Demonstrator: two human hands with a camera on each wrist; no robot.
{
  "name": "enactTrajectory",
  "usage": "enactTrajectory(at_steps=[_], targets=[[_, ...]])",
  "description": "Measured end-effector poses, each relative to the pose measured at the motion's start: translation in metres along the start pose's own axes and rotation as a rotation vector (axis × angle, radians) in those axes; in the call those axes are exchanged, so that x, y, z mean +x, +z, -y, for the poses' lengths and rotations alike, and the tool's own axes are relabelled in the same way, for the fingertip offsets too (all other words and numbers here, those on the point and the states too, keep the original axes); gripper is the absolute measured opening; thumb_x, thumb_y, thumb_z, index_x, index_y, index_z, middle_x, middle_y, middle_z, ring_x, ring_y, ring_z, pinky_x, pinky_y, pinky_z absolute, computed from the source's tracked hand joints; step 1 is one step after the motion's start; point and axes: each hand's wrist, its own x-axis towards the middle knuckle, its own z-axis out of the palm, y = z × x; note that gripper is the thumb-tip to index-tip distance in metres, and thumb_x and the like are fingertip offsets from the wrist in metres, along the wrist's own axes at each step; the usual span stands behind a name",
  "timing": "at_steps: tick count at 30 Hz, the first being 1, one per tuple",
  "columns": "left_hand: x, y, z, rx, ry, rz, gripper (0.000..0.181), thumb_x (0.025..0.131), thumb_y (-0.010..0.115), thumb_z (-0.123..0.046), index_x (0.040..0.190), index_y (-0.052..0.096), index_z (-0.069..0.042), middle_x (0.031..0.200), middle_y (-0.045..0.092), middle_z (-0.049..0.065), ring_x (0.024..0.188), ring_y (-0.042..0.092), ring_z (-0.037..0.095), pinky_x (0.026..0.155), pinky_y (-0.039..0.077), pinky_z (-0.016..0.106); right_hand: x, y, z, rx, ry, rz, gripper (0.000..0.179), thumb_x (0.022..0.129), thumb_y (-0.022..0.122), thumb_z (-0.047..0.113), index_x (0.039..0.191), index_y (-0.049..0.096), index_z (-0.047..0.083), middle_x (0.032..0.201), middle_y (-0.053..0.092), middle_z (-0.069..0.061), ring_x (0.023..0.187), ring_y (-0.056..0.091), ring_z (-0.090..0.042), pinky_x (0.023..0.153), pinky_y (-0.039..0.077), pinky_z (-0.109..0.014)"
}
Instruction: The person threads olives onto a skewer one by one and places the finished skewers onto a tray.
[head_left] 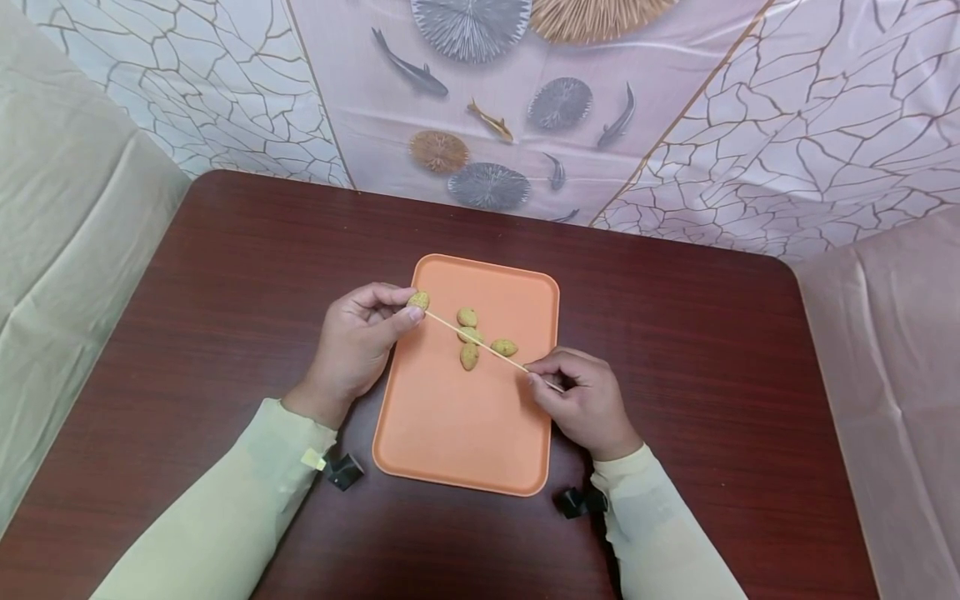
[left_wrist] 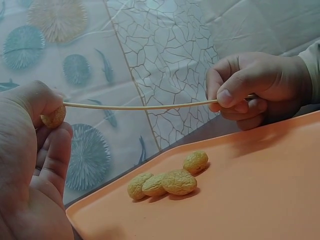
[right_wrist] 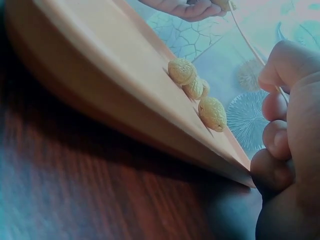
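Note:
My left hand (head_left: 356, 340) pinches a wrinkled, yellowish oval fruit (head_left: 418, 300) between thumb and fingers, over the left edge of the orange tray (head_left: 465, 429). A thin wooden skewer (head_left: 487, 345) runs from that fruit across the tray to my right hand (head_left: 588, 398), whose thumb and fingers pinch its other end. In the left wrist view the skewer (left_wrist: 145, 107) bows slightly between the hands, its far tip hidden at the held fruit. Below it, several like fruits (head_left: 468, 357) lie on the tray, some side by side and one (head_left: 504, 347) a little to the right.
The tray lies on a dark reddish-brown wooden table (head_left: 247, 275). Behind the table hangs a patterned cloth (head_left: 495, 108) with fish and round motifs; plain cloths hang at both sides. Small black devices (head_left: 345, 472) sit at both wrists.

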Motion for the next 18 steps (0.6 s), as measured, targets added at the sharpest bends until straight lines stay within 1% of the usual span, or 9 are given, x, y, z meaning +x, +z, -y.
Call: enactTrajectory(at_steps=[10,16,18], targets=[[-0.0012,0.0025,-0.0013,0.018,-0.003,0.003,0.045,0.095,0.071,0.021,0.104,0.084,-0.020,0.112,0.078,-0.001,0.103,0.079,0.009,0.090,0.069,0.023,-0.0005,-0.0001,-0.0012,0.008,-0.011,-0.004,0.014,0.091,0.087,-0.005,0.097,0.086,0.007,0.074,0.066,0.002,0.063,0.051,-0.006,0.054,0.041,-0.018],[-0.0017,0.0030,-0.0009,0.019,0.002,0.003,0.040,0.094,0.071,0.022,0.104,0.083,-0.016,0.112,0.079,-0.001,0.102,0.079,0.009,0.090,0.069,0.024,0.0003,0.0003,0.0003,0.009,-0.005,-0.006,0.013,0.091,0.087,-0.005,0.097,0.087,0.007,0.075,0.068,0.002,0.064,0.052,-0.006,0.055,0.041,-0.018],[-0.0019,0.0032,-0.0008,0.024,0.002,0.003,0.040,0.094,0.072,0.022,0.104,0.083,-0.016,0.112,0.079,-0.001,0.103,0.079,0.009,0.090,0.069,0.024,0.0002,0.0005,0.0002,0.009,-0.004,-0.007,0.013,0.091,0.087,-0.005,0.096,0.087,0.007,0.075,0.068,0.002,0.064,0.052,-0.006,0.055,0.041,-0.018]])
